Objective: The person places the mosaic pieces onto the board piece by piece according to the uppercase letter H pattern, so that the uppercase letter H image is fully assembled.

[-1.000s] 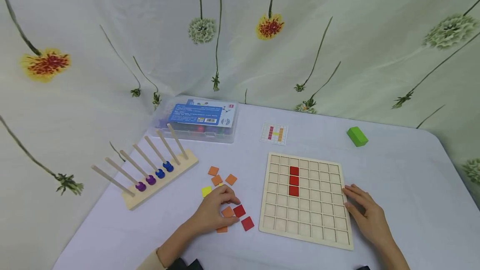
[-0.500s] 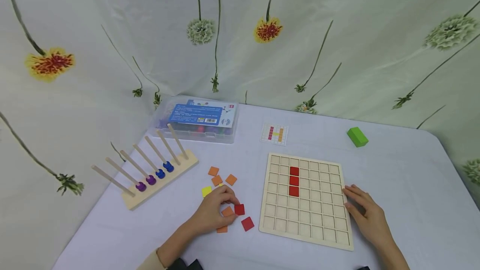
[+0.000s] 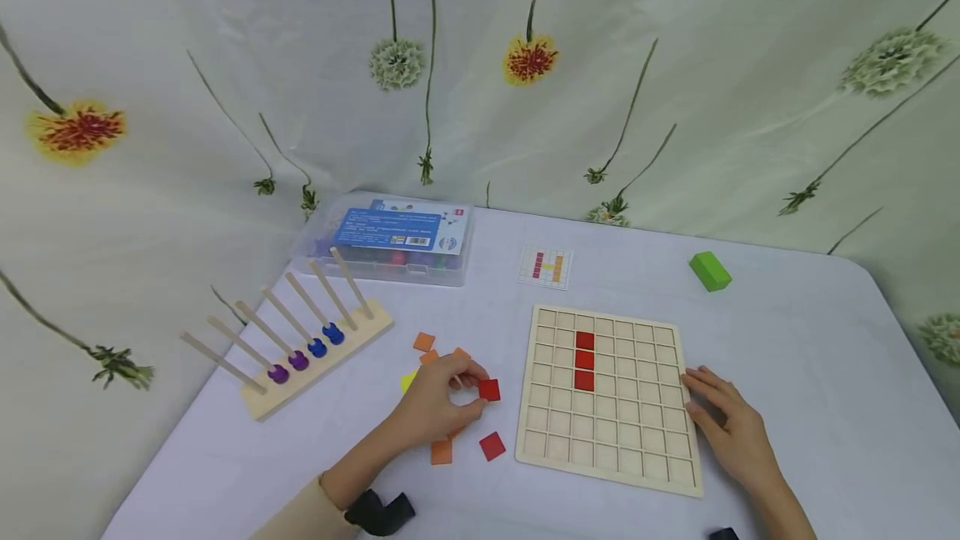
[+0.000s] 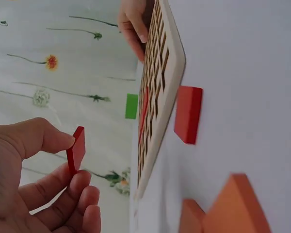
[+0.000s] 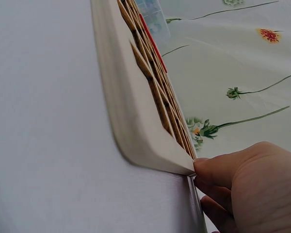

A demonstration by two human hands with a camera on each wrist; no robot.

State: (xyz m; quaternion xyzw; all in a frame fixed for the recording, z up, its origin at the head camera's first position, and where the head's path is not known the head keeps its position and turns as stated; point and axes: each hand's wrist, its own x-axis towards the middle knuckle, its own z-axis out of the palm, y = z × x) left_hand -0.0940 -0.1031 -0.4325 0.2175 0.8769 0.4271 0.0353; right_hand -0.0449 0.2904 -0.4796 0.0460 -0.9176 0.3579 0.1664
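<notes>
My left hand [image 3: 438, 402] pinches a red square tile [image 3: 489, 390] between thumb and fingers, raised above the table. In the left wrist view that tile [image 4: 77, 149] is seen nearly edge-on at the fingertips. To its right lies a wooden grid board [image 3: 618, 419] with three red tiles [image 3: 584, 360] in one column. At the board's right edge rests my right hand [image 3: 738, 432], its thumb and fingertips touching the side. Another red tile [image 3: 492, 446] lies left of the board. Orange tiles [image 3: 442, 452] and a yellow tile [image 3: 407, 382] are partly hidden by the left hand.
A small pattern card [image 3: 545, 268] lies behind the board. The clear plastic box [image 3: 405, 267] stands at the back left, and a wooden peg rack [image 3: 322, 361] with purple and blue beads stands before it. Toward the back right sits a green block [image 3: 710, 272].
My left hand has picked up a red tile from the pile and moved it up and slightly right. My right hand stays at the board's edge.
</notes>
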